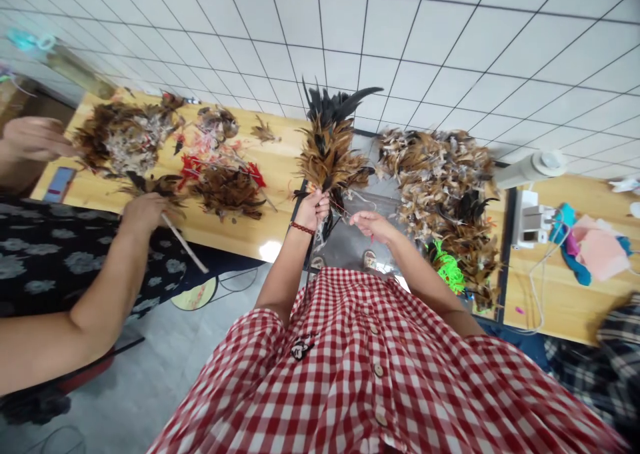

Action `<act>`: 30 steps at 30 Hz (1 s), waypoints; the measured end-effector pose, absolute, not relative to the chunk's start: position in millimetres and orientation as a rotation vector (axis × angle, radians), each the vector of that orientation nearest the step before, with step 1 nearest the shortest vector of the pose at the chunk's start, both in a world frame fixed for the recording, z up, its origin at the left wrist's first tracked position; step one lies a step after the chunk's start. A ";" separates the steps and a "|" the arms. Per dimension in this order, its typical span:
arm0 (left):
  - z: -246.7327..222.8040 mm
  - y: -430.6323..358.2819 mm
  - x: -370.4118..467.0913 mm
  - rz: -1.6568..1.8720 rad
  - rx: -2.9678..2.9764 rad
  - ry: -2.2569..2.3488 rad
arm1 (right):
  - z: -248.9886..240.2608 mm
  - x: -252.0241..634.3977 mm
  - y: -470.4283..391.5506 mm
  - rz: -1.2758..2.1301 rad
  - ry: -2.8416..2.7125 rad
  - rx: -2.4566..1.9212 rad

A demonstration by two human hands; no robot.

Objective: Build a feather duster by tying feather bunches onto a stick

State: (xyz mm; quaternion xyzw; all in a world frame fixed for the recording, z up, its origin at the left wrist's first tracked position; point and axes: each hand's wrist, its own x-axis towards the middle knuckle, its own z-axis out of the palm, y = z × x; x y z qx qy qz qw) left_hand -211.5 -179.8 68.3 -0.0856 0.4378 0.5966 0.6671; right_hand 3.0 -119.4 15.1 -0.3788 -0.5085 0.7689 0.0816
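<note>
My left hand (314, 209), with a braided bracelet at the wrist, is closed around the base of a feather duster (329, 149). The duster points away from me, brown feathers below and long black ones at its tip. A thin reddish thread (339, 205) runs from its base toward my right hand (373, 226), whose fingertips are pinched on it. Right of the duster lies a wide heap of brown and white feathers (435, 174). The duster's handle is hidden by my hand.
At the left, a co-worker's hand (143, 213) holds a feathered stick (184, 242). Feather bunches (227, 191) and a phone (60, 185) lie on that table. Green strands (449, 267), a white cylinder (533, 167) and a charger (537, 221) are on the right. A tiled wall stands behind.
</note>
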 end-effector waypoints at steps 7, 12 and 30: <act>62.0 -194.8 -231.9 1.474 -0.196 1.111 | -32.2 -47.4 -34.4 1.473 -2.086 -1.649; 64.3 -192.3 -229.9 1.476 -0.174 1.113 | -48.2 -91.7 -30.8 1.289 -2.104 -1.970; 54.1 -136.5 -195.1 1.333 -0.101 1.038 | 60.5 -30.8 -69.2 2.205 -0.845 -0.964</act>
